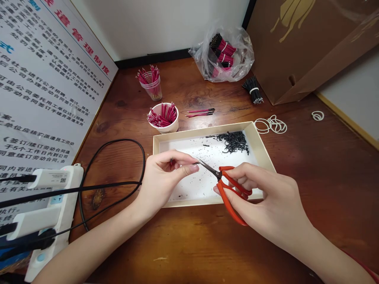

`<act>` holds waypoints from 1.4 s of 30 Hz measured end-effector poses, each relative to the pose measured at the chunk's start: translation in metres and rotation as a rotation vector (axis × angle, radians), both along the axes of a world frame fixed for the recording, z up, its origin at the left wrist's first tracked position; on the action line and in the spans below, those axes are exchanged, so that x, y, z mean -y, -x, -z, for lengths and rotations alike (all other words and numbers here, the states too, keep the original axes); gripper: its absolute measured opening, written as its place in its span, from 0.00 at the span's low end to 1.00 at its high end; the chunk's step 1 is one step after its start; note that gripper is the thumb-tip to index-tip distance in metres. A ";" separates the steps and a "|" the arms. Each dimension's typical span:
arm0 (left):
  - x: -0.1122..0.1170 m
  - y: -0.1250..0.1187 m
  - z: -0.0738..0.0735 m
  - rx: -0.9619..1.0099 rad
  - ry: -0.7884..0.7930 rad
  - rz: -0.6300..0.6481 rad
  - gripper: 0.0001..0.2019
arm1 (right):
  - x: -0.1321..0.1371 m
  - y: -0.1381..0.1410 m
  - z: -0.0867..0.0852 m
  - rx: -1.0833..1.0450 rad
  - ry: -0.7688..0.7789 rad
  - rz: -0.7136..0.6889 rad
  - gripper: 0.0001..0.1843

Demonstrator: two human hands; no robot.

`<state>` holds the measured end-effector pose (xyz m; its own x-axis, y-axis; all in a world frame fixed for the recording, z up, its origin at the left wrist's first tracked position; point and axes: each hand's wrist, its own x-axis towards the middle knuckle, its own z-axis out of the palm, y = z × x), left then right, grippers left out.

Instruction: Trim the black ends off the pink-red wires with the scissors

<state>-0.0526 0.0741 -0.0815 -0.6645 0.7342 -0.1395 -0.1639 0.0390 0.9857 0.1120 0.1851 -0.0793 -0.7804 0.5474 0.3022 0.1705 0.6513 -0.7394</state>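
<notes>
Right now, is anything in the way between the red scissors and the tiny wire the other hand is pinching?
Nothing visible. The black blades of the red-handled metal scissors in the right hand reach straight to the fingertips of the left hand, which pinch the thin dark wire above the shallow cream cardboard tray.

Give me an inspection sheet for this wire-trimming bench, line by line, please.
Surface: wooden table, knots in the grain.
Job's things: scissors with red handles, blades over the shallow tray; thin wire piece; black scraps piled in the tray's far corner.
Clutter: white cup and clear cup of red wires, loose wires, plastic bag of bundles, black bundle, rubber bands.
Hands: left hand pinches the wire piece; right hand grips the scissors.
Cables: black cable loops beside the power strip.
Surroundings: printed poster left, cardboard box far right.
</notes>
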 end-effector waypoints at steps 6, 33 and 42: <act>-0.001 0.000 -0.001 -0.020 0.015 -0.008 0.10 | 0.001 -0.001 -0.002 -0.004 -0.040 0.006 0.09; -0.001 -0.001 -0.005 -0.072 0.145 0.067 0.07 | -0.030 0.037 -0.028 0.023 0.211 -0.181 0.09; 0.002 -0.001 0.002 -0.150 0.106 -0.008 0.15 | -0.130 0.098 -0.021 0.285 0.296 0.218 0.18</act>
